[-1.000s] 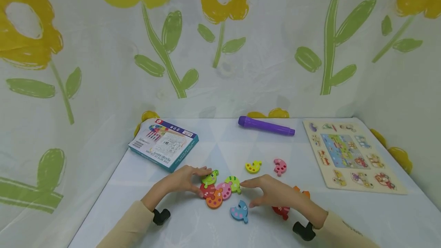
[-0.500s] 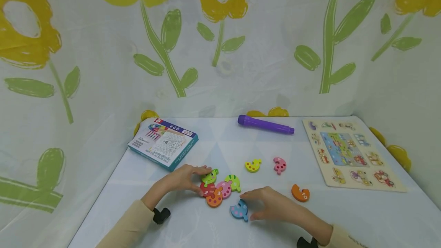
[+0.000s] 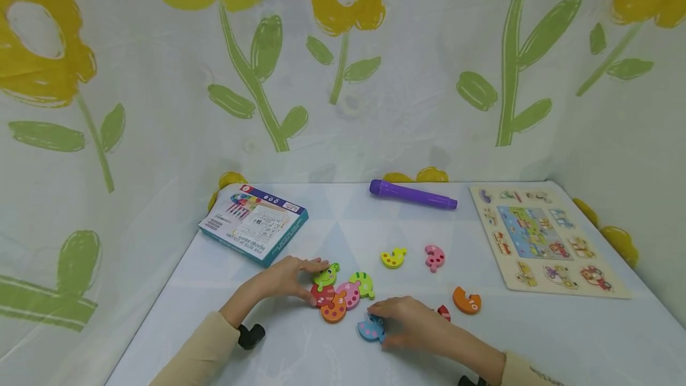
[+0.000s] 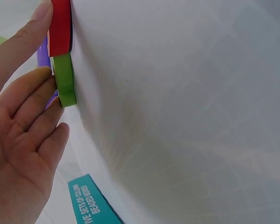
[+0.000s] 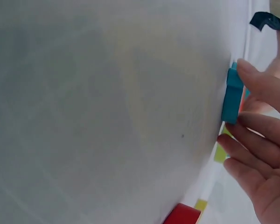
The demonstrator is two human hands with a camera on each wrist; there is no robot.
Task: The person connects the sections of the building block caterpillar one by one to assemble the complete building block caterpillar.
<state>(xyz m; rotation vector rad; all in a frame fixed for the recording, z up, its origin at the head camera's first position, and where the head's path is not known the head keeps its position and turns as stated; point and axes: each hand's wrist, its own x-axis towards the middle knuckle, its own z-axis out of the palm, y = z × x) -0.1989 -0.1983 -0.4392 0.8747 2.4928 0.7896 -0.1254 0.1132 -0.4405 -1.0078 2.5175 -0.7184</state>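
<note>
Joined number puzzle pieces form a curved caterpillar: a green head with a face (image 3: pixel 325 279), a red piece (image 3: pixel 322 296), an orange piece (image 3: pixel 333 311), a pink piece (image 3: pixel 349 295) and a striped green piece (image 3: pixel 364 285). My left hand (image 3: pixel 283 279) holds the head end, thumb against the red piece (image 4: pixel 60 28) and fingers at the green head (image 4: pixel 65 79). Just to the right, my right hand (image 3: pixel 417 325) pinches a blue puzzle piece (image 3: pixel 368 331) between thumb and fingers. That blue piece (image 5: pixel 232 95) lies on the table, apart from the chain.
Loose pieces lie to the right: yellow (image 3: pixel 393 260), pink (image 3: pixel 435 258), orange (image 3: pixel 467 301), and red (image 3: pixel 443 313), mostly hidden by the right hand. Farther back are a bead box (image 3: pixel 254 222), a purple tube (image 3: pixel 414 194) and a wooden picture board (image 3: pixel 546 240).
My right hand has moved down and left from beside the striped green piece, and its fingers now close on the blue piece. The left hand stays where it was.
</note>
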